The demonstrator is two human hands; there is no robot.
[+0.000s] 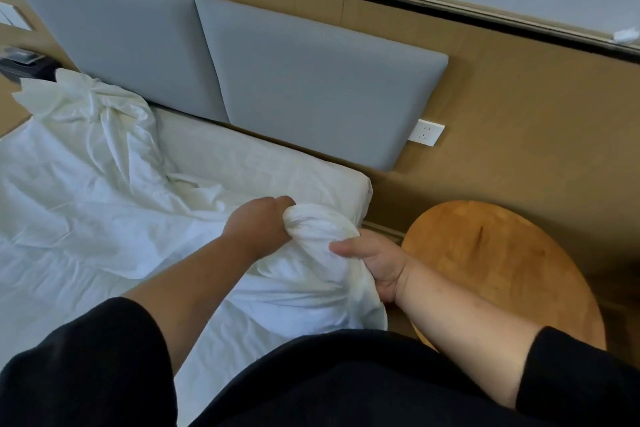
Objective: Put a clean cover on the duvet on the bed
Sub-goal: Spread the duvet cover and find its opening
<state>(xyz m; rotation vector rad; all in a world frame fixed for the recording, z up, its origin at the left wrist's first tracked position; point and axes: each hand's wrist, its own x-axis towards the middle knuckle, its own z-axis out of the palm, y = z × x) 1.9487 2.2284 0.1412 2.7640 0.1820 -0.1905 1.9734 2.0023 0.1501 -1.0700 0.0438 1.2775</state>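
Fabric was bunched at the bed's [270, 163] near corner, where the left hand [258, 224] and right hand [375, 262] each had fingers gripping the cover [311, 274]. Seating that corner well looked to need the duvet's corner pinched through the cloth, then shaken.

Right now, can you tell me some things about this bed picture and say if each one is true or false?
1. Both hands are holding the white cloth. True: the left hand and the right hand grip one bunched corner of the white cover.
2. The round table is made of glass. False: the round table is wooden.
3. The headboard has grey padded panels. True: two grey panels stand behind the bed.
4. A plug is stuck in the wall socket. False: the white wall socket has nothing plugged in.
5. The person's sleeves are red. False: the sleeves are black.
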